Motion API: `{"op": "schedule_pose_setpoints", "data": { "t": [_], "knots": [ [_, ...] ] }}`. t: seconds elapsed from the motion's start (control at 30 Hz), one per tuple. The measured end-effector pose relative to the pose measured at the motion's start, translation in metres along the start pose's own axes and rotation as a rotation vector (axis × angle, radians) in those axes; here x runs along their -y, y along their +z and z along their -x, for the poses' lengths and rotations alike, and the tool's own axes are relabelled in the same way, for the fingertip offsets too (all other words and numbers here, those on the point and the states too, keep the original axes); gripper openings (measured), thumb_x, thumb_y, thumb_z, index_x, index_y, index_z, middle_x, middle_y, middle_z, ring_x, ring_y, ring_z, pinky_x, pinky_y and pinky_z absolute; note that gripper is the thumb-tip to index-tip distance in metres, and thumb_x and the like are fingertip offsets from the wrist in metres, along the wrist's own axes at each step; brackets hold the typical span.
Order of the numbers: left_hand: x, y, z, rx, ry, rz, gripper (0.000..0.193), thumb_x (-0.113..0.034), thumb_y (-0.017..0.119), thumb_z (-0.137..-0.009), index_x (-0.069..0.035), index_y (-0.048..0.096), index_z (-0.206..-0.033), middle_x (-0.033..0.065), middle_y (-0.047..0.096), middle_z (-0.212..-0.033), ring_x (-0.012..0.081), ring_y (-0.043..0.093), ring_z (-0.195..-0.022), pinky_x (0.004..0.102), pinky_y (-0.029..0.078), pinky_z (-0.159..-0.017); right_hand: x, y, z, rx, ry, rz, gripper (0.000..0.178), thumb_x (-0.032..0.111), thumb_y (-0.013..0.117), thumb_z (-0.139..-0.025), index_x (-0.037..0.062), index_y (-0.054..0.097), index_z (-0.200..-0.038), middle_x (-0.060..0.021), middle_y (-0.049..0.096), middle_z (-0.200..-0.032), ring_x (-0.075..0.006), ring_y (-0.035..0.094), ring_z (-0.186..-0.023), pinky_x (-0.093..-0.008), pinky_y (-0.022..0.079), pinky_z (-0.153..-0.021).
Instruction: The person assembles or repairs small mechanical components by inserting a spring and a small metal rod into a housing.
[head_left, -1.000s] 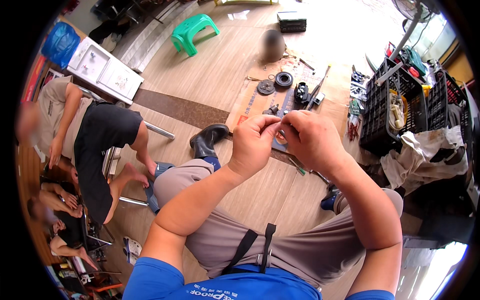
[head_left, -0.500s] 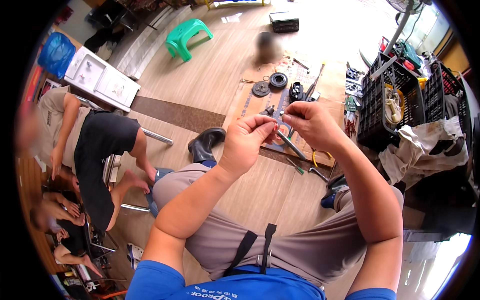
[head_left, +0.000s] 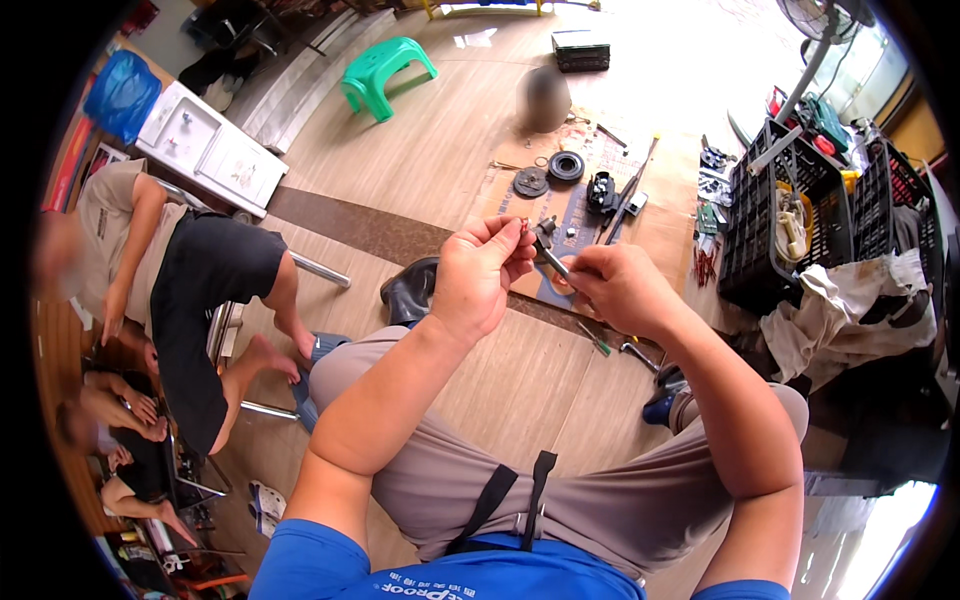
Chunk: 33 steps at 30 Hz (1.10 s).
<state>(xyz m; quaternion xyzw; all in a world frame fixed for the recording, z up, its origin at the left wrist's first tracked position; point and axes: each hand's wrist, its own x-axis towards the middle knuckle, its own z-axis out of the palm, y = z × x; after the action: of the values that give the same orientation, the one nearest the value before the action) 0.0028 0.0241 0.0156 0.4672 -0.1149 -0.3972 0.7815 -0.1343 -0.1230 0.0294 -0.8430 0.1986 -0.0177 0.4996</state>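
Observation:
My left hand (head_left: 478, 272) is closed, thumb against forefinger, on a small reddish piece (head_left: 525, 226) too small to name. To its right, my right hand (head_left: 625, 290) has its thumb and fingers closed round a dark metal rod (head_left: 552, 262). The rod slants up toward the left fingertips; whether they touch it I cannot tell. Beyond the hands, a small metal fitting (head_left: 546, 226) lies on the flattened cardboard (head_left: 660, 180). A black ring-shaped part (head_left: 566, 166), a dark disc (head_left: 530, 181) and a black device (head_left: 602, 192) lie there too, beside long thin tools (head_left: 632, 195).
Black plastic crates (head_left: 785, 225) with a cloth (head_left: 850, 305) over the edge stand at the right, near a fan (head_left: 822, 30). A green stool (head_left: 385, 75) stands far left. A seated person (head_left: 215, 290) is at the left. A green-handled tool (head_left: 597, 343) lies near my right foot.
My right hand has come down and nearer onto the rod. My left hand has shifted slightly left and up, still pinching the small reddish piece.

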Motion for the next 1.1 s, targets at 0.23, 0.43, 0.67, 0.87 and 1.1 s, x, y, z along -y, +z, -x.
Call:
{"op": "schedule_pose_setpoints", "data": {
  "t": [0.23, 0.43, 0.67, 0.87, 1.1],
  "knots": [
    [-0.003, 0.012, 0.006, -0.053, 0.074, -0.191, 0.013, -0.011, 0.06, -0.095, -0.001, 0.064, -0.102, 0.0073, 0.068, -0.088, 0.0134, 0.063, -0.075, 0.0264, 0.054, -0.07, 0.004, -0.017, 0.001, -0.528, -0.238, 0.223, 0.035, -0.001, 0.049, -0.082, -0.002, 0.058, -0.116, -0.0238, 0.06, -0.117, -0.0399, 0.059, -0.103, -0.042, 0.048, -0.09],
    [0.003, 0.015, 0.011, 0.027, 0.179, -0.343, 0.015, -0.011, 0.061, -0.095, 0.002, 0.065, -0.103, 0.0063, 0.068, -0.088, 0.0114, 0.063, -0.076, 0.0245, 0.053, -0.07, 0.015, 0.02, -0.002, -0.112, -0.203, -0.588, 0.038, -0.001, 0.049, -0.093, -0.0033, 0.049, -0.13, -0.0193, 0.067, -0.105, -0.0173, 0.067, -0.086, -0.0293, 0.054, -0.073],
    [0.003, 0.018, 0.013, -0.017, 0.19, -0.408, 0.015, -0.01, 0.06, -0.096, 0.002, 0.065, -0.102, 0.0063, 0.068, -0.087, 0.0108, 0.062, -0.075, 0.0238, 0.052, -0.07, -0.001, 0.028, -0.008, -0.164, -0.153, -0.44, 0.017, 0.007, 0.059, -0.092, -0.0014, 0.062, -0.106, -0.0153, 0.069, -0.094, -0.0192, 0.067, -0.082, -0.0311, 0.053, -0.071],
    [0.003, 0.019, 0.013, -0.031, 0.13, -0.33, 0.014, -0.009, 0.06, -0.096, 0.002, 0.065, -0.101, 0.0059, 0.068, -0.087, 0.0106, 0.062, -0.075, 0.0237, 0.052, -0.07, 0.006, 0.026, -0.001, -0.353, -0.406, -0.023, 0.006, 0.01, 0.061, -0.088, 0.0035, 0.062, -0.089, -0.0157, 0.064, -0.082, -0.0327, 0.063, -0.074, -0.0392, 0.051, -0.064],
    [0.004, 0.02, 0.015, -0.055, 0.221, -0.501, 0.013, -0.008, 0.06, -0.095, 0.003, 0.066, -0.1, 0.0053, 0.068, -0.085, 0.0093, 0.06, -0.073, 0.0233, 0.051, -0.068, 0.015, 0.021, 0.003, -0.398, -0.557, 0.285, 0.008, 0.012, 0.061, -0.087, 0.0061, 0.06, -0.082, -0.0123, 0.06, -0.073, -0.0317, 0.062, -0.07, -0.0422, 0.05, -0.06]
  ]
}}
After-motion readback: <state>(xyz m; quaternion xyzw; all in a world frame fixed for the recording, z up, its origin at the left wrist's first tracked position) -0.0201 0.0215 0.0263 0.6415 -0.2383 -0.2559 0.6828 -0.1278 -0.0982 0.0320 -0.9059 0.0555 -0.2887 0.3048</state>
